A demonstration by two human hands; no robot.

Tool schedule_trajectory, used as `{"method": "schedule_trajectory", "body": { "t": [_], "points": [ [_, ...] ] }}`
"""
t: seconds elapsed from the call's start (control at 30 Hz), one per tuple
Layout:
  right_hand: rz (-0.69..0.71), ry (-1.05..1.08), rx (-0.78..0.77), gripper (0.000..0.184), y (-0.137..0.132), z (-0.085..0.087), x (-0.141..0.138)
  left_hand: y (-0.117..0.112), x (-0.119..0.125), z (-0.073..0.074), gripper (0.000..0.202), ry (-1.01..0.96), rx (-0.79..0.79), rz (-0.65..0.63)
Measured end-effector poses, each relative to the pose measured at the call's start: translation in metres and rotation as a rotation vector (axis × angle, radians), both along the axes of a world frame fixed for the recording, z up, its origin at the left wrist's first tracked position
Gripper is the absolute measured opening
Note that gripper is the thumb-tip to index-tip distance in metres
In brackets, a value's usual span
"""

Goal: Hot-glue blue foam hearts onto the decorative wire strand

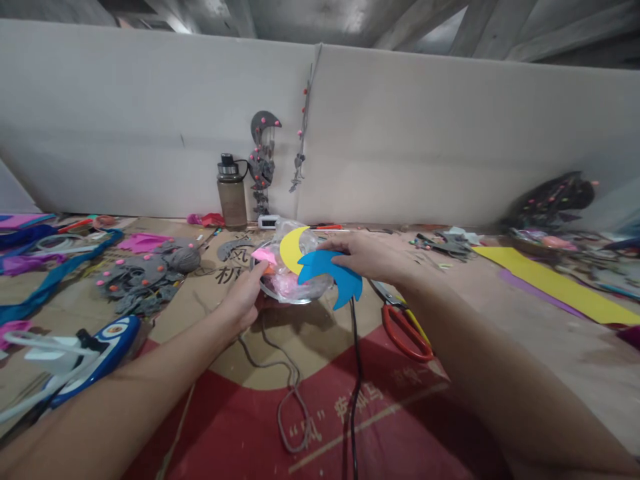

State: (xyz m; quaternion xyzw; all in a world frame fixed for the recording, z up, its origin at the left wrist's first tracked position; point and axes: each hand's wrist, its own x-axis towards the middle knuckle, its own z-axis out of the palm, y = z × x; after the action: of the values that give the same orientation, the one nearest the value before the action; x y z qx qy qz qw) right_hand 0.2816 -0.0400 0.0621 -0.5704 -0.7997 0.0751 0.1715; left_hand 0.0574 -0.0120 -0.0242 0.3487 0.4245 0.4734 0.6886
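Note:
My right hand (357,257) is closed on a blue curved cut-out (330,270) with jagged, pointed ends, like foam or felt sheet. Under the left edge of the blue piece is a yellow crescent (291,248). Both sit over a round clear dish (295,301) that has crumpled clear plastic and pink material in it. My left hand (245,293) is at the dish's left rim, thumb and fingers pinched at a small pink cut-out (264,255); its fingertips are partly hidden. Red-handled scissors (406,333) lie by my right forearm.
A grey cord (295,387) and a black cable (355,373) run across the red-printed cardboard (240,427). A blue-and-white device (120,333) stands left, near grey pieces with pink pins (145,273). Behind are a bottle (233,200) and white wall panel (425,147); yellow sheets (555,277) lie right.

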Motion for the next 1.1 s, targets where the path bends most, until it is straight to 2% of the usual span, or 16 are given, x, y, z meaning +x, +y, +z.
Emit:
{"method": "schedule_trajectory", "body": {
  "t": [0.07,0.23,0.37,0.5,0.67,0.8,0.9,1.1],
  "points": [
    [0.03,0.022,-0.003,0.041,0.001,0.001,0.005,0.0,-0.001,0.0,0.019,-0.002,-0.006,-0.007],
    [0.097,0.259,-0.001,0.045,0.004,0.005,0.017,0.0,0.0,0.001,0.017,0.028,-0.016,-0.017],
    [0.126,0.298,0.136,0.046,0.0,0.009,0.015,-0.001,0.002,0.001,0.019,0.06,-0.004,-0.036],
    [0.25,0.117,0.24,0.044,-0.006,0.011,0.0,-0.004,0.003,0.003,0.02,0.088,0.007,-0.079],
    [0.49,-0.25,0.166,0.051,0.003,0.02,-0.022,-0.006,0.004,0.004,0.016,0.106,0.01,-0.054],
    [0.584,-0.503,0.08,0.053,0.019,0.024,-0.039,-0.007,0.005,0.006,0.015,0.115,-0.009,-0.07],
    [0.601,-0.575,0.031,0.052,0.028,0.02,-0.048,-0.007,0.004,0.006,0.019,0.12,-0.016,-0.093],
    [0.537,-0.644,-0.044,0.049,0.037,0.012,-0.049,-0.005,0.003,0.002,0.024,0.137,-0.002,-0.139]
  ]
}}
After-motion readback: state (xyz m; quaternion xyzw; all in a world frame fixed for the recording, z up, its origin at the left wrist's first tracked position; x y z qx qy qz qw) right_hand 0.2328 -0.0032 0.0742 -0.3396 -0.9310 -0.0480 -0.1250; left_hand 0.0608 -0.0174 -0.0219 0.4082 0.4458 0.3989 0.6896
